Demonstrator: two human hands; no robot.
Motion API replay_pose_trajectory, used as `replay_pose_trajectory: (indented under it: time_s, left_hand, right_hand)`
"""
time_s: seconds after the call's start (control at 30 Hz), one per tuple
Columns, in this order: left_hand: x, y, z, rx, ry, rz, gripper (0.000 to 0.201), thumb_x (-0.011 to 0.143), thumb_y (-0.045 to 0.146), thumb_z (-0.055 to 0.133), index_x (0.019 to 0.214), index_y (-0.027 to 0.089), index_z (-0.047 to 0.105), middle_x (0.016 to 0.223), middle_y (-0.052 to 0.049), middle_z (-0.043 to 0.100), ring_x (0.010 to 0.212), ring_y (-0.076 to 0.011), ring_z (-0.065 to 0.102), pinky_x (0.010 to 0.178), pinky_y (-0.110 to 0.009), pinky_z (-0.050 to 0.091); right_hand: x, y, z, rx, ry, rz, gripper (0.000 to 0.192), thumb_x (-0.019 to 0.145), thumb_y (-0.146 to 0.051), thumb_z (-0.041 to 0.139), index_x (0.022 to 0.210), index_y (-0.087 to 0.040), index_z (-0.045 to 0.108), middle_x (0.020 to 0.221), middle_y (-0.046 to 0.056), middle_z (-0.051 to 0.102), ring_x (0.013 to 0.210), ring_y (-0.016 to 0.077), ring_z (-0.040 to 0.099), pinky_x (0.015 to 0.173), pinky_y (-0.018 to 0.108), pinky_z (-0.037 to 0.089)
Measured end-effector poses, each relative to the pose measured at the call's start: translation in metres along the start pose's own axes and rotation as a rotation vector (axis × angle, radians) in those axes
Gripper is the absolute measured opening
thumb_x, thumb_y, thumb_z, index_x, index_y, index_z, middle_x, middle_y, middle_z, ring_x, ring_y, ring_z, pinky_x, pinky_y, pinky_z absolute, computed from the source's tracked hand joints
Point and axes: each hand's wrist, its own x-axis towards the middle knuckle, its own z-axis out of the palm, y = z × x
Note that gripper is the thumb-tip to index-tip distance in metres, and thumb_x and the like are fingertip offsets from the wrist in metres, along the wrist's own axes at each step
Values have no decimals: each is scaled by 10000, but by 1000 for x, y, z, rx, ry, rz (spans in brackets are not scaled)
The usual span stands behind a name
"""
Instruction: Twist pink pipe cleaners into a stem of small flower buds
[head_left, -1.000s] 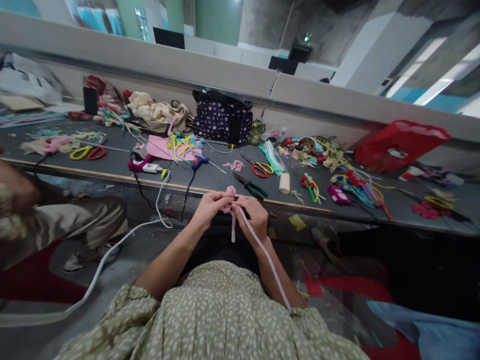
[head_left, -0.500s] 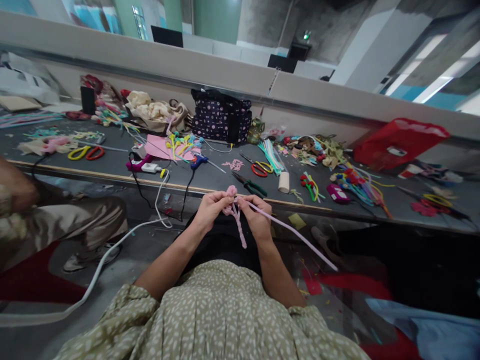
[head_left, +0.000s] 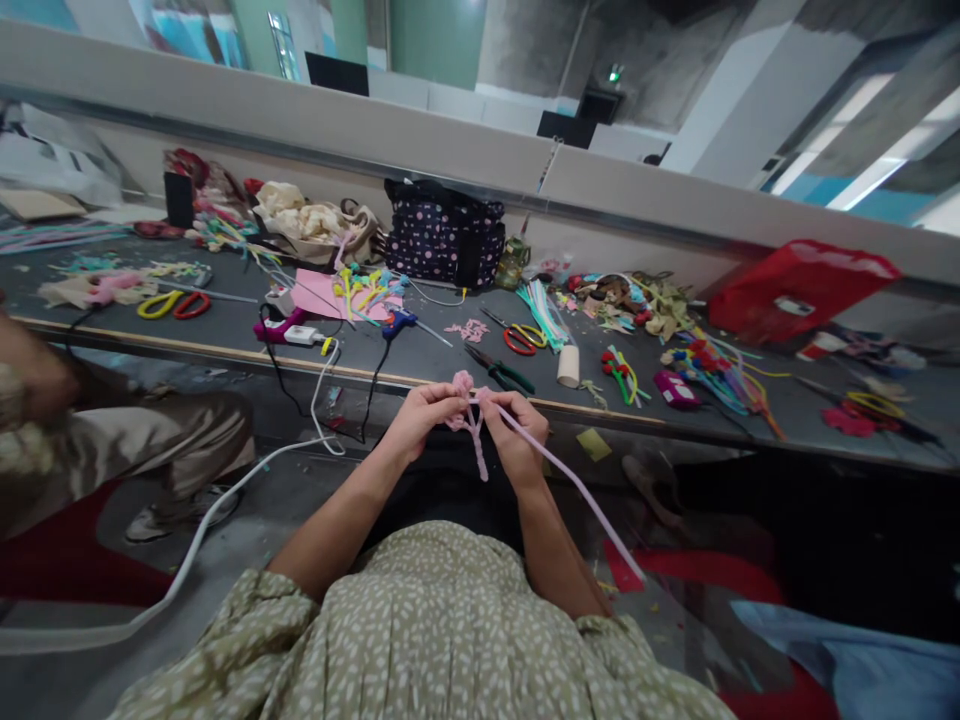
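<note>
Left hand (head_left: 421, 412): closed around the pink pipe-cleaner flower (head_left: 463, 383), fingers pinch it just under the fluffy head
Right hand (head_left: 511, 430): closed on the pale pink pipe cleaner (head_left: 577, 487), close to the point where it meets the flower stem
Where the flower is: held in the air between both hands, in front of the bench (head_left: 420, 360) edge and above the lap
Twisted stem (head_left: 477, 445): hangs down between the two hands, short and thick
What changed: half a second ago the free end of the pipe cleaner pointed out to the right; now it swings lower, toward the floor, while a second ago it lay along the right forearm
What this means: I judge that the hand is turning the long piece around the stem, so the wrapping goes on and is not finished
Near things: green pliers (head_left: 501, 373) and red scissors (head_left: 517, 339) lie on the bench, just behind the hands
Other person: a knee and an arm at the left edge, well apart from the work
</note>
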Motion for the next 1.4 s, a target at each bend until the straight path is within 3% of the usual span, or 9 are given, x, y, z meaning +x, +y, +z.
replay_pose_trajectory:
  time_s: [0.27,0.73,0.87,1.0,1.07,1.17,1.3,1.4]
  left_hand:
    - [0,3,-1,121,46,39,123,596,217,750,671,130,705,615,-9,671,513,-87,560,532,-198,459]
    - [-2,6,-3,132,-28,54,84,615,178,688,681,128,700,611,-8,665,494,-77,549,518,-187,443]
    - [-3,6,-5,114,-73,16,128,644,216,723,742,136,710,636,-8,670,509,-82,565,511,-185,439]
    - [-2,4,-6,96,-99,19,127,657,201,721,769,140,714,667,-10,681,534,-85,584,537,-187,454]
    - [-1,1,-7,86,-115,20,143,653,191,726,787,142,714,676,-11,684,548,-94,599,548,-192,462]
    - [1,-3,-9,66,-138,0,209,660,228,758,845,139,715,693,-16,689,555,-94,606,553,-190,463]
    - [2,-4,-9,-62,-151,-54,316,721,347,746,951,138,692,811,-48,712,649,-112,645,649,-224,506]
    - [1,-6,-4,-127,-151,-24,502,652,291,807,1108,169,635,928,-56,718,764,-138,671,724,-243,516]
  right_hand:
    - [-2,-11,1,-210,23,-216,111,843,-283,609,780,-213,668,785,29,683,755,171,623,751,314,496]
    - [0,-5,-8,-81,-67,-163,69,838,-291,640,834,-230,673,825,15,658,796,173,623,787,334,504]
    - [6,-10,-16,-99,-75,-241,67,811,-281,673,853,-231,684,979,56,625,989,213,598,926,392,474]
    - [10,-12,-17,-10,-193,-230,202,811,-277,663,1009,-236,653,1212,78,587,1165,232,546,1025,410,421]
    - [10,-9,-14,35,-256,-188,252,817,-279,645,1067,-241,636,1217,70,600,1127,222,571,991,387,449]
    - [7,-2,-7,84,-271,-48,204,829,-315,616,1014,-232,641,1014,43,672,897,188,641,825,330,518]
    - [5,5,-1,86,-155,92,172,806,-368,629,870,-208,634,776,2,660,679,155,619,659,277,510]
    - [5,6,0,83,-61,116,179,792,-375,635,832,-201,634,735,-12,646,640,141,598,628,261,493]
